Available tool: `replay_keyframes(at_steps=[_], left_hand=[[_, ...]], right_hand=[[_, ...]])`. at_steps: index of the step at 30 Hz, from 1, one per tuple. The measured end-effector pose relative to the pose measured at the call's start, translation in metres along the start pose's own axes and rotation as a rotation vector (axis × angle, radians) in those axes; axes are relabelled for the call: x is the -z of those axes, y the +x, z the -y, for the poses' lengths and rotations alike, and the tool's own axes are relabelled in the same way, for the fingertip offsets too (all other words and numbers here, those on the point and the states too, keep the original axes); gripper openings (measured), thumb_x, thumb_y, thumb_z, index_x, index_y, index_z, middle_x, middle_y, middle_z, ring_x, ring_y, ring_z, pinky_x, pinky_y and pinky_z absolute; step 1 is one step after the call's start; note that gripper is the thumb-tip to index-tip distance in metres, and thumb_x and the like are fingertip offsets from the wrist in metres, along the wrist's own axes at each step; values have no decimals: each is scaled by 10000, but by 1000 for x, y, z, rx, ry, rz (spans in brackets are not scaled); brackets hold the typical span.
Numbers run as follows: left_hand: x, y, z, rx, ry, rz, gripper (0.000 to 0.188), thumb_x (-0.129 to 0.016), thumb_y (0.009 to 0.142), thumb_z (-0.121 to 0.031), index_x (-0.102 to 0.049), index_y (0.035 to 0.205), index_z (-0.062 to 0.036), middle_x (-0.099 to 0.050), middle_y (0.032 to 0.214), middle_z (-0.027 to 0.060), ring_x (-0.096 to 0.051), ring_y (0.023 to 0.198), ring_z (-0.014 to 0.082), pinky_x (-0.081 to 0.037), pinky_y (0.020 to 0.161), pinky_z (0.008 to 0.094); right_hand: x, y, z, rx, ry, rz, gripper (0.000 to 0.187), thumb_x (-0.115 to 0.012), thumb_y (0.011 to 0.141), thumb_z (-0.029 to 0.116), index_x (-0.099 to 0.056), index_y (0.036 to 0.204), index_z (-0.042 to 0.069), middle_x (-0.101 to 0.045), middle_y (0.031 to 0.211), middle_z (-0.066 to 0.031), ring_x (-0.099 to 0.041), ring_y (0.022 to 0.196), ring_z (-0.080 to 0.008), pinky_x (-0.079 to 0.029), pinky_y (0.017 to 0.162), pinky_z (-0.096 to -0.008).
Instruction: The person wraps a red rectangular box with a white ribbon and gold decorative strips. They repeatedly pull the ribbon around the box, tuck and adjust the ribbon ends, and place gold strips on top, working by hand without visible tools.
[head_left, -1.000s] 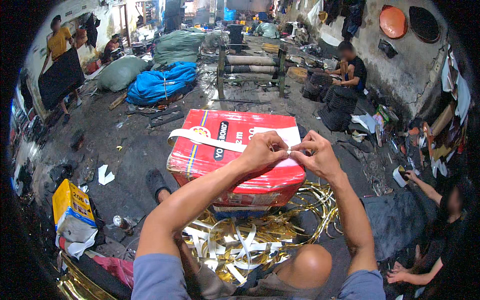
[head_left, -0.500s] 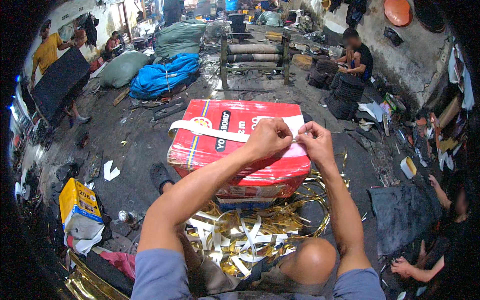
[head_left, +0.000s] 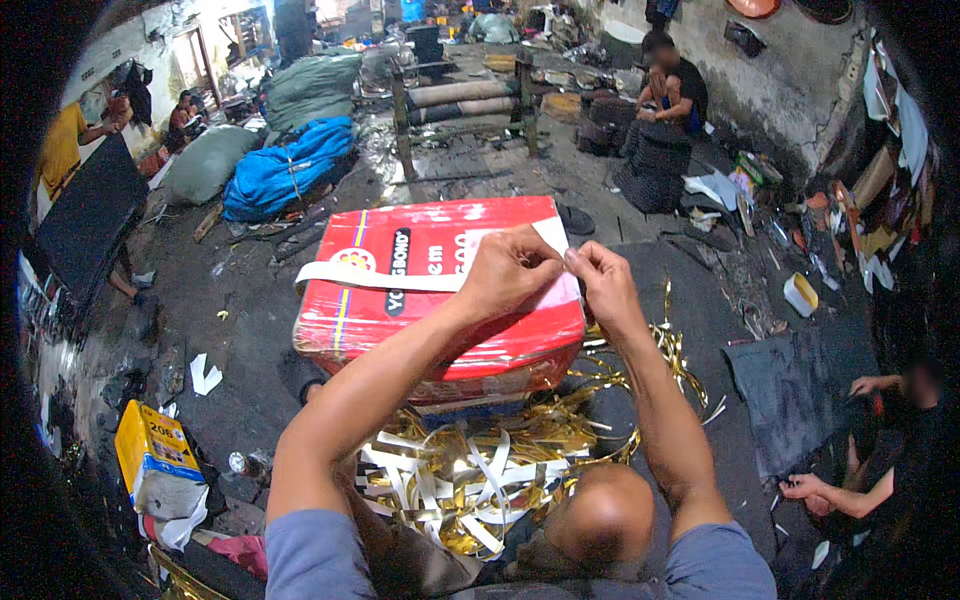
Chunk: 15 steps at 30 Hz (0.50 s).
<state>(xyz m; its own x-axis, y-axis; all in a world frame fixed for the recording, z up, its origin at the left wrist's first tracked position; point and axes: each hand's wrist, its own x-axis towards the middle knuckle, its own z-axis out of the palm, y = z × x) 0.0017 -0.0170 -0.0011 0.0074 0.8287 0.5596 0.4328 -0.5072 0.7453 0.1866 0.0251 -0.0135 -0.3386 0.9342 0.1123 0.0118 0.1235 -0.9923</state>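
A red cardboard box point(head_left: 440, 330), wrapped in shiny clear film, stands before me. Across its top runs a white strip point(head_left: 385, 276), one end curling over the left edge. My left hand point(head_left: 508, 272) is closed in a pinch over the box's right part, and the strip runs into it. Beside it, my right hand point(head_left: 605, 287) is pinched too, its fingertips almost touching the left ones at the box's right edge. What sits between the right fingertips is too small to make out. Below the box, gold and white strips point(head_left: 485, 480) lie heaped by my knees.
A yellow-and-blue carton point(head_left: 160, 455) sits at the lower left. To the right, another person works by a dark sheet point(head_left: 795, 395). Farther off are a blue bundle point(head_left: 290, 168), a roller frame point(head_left: 465, 105) and a seated person beside dark stacks point(head_left: 655, 165).
The view has shifted, so the box appears farther left. My hands remain close together in a pinch, having moved slightly right over the box.
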Motion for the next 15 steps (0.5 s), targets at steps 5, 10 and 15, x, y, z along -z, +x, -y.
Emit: replay_keyframes(at_steps=[5, 10, 15], left_hand=[[-9, 4, 3, -18, -37, 13, 99, -750, 862, -80, -760, 845, 17, -714, 816, 102, -654, 728, 152, -518, 662, 319], [-12, 8, 0, -4, -32, 4, 102, -743, 861, -80, -762, 850, 19, -717, 830, 104, -659, 740, 156, -521, 669, 324], [-13, 10, -8, -8, -12, 3, 98, -740, 854, -76, -763, 845, 19, -714, 830, 113, -667, 747, 167, -523, 685, 323]], right_hand=[[1, -7, -14, -294, 612, 40, 253, -670, 1037, 290, -527, 851, 194, -404, 598, 89, -305, 382, -39, -229, 333, -253], [6, -5, -18, -390, 672, 120, 357, -646, 1017, 497, -556, 858, 190, -489, 640, 69, -408, 434, -53, -260, 345, -227], [27, 28, 20, -207, -91, -28, 539, -596, 994, 618, -675, 873, 98, -682, 738, -73, -664, 612, -228, -518, 556, -381]])
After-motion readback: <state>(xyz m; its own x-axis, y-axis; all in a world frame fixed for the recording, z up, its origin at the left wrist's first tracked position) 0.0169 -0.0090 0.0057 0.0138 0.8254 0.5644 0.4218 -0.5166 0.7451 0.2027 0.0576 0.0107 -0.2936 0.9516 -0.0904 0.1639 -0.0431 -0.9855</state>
